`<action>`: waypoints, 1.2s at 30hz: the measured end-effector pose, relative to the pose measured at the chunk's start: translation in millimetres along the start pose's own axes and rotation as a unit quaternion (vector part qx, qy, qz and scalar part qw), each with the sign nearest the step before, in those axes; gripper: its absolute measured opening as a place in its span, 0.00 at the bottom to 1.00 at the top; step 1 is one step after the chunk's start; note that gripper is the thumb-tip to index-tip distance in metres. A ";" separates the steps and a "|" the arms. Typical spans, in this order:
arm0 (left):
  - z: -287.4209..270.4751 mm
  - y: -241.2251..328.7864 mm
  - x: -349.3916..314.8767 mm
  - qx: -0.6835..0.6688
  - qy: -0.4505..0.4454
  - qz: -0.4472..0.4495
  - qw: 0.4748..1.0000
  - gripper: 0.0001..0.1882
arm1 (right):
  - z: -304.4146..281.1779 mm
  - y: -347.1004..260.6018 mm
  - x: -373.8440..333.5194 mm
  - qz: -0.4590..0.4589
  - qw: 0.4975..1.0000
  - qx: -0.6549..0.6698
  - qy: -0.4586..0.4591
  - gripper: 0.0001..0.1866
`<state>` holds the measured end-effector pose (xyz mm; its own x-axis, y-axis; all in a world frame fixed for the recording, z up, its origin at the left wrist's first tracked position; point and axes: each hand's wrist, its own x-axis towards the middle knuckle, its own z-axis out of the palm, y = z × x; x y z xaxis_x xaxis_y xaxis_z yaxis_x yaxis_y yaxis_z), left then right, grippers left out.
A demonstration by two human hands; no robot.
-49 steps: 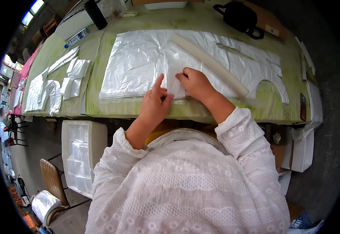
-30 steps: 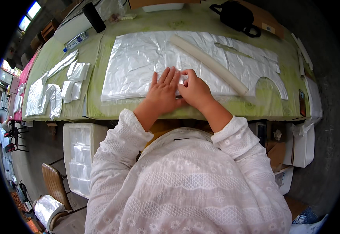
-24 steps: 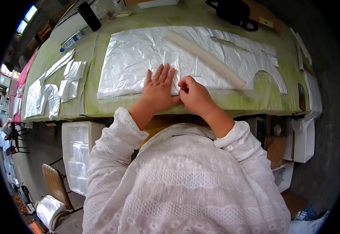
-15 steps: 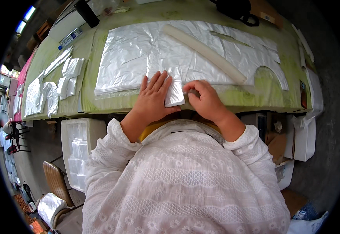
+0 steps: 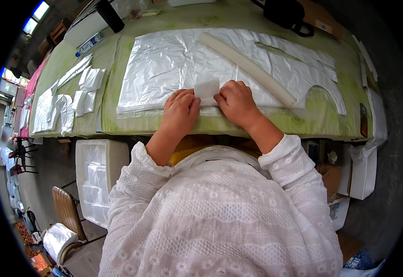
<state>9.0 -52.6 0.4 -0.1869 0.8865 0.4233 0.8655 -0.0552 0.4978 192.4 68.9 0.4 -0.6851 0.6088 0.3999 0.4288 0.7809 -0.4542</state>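
Between my two hands is a small, flat, whitish rectangle of folded plastic film [image 5: 206,88], held near the front edge of the table. My left hand [image 5: 180,110] has its fingers bent around the lower left side of this piece. At its right side, my right hand [image 5: 238,102] pinches the edge with thumb and curled fingers. Beneath it spreads a large, shiny, translucent plastic sheet [image 5: 157,69] with cut-out shapes. A long off-white tube or roll [image 5: 250,69] lies slantwise across the sheet, just beyond my right hand.
Folded plastic pieces [image 5: 54,108] lie at the left on the green tablecloth [image 5: 111,92]. A bottle [image 5: 89,44] and a black cylinder [image 5: 109,16] are farther back. A black bag [image 5: 284,14] sits at the far right. A white box [image 5: 116,159] of packets stands below the table.
My left hand has gone from lying flat beside the folded film to gripping its side. My right hand has closed on its other edge, and the piece is now farther from me.
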 end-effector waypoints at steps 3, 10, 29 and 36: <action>-0.5 5.1 3.9 0.015 0.004 -0.040 0.999 0.09 | 8.8 -3.8 3.2 0.014 0.998 -0.057 0.014 0.11; 5.7 3.0 16.2 0.081 -0.017 -0.081 0.993 0.12 | 9.3 -10.3 9.8 0.033 0.994 -0.099 0.018 0.10; -7.5 36.7 -100.0 -0.427 -0.076 -0.178 0.883 0.24 | -12.2 -13.5 39.8 0.124 0.981 -0.049 -0.139 0.30; -16.7 51.6 -95.5 -0.703 -0.089 -0.487 0.511 0.19 | -35.0 -56.9 -18.3 0.013 0.973 0.004 -0.230 0.25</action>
<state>63.8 -147.8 -1.6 -0.0582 0.8294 -0.5556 -0.8096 0.2865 0.5124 201.2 18.1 46.7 -0.8657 0.5004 -0.0091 0.4464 0.7637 -0.4665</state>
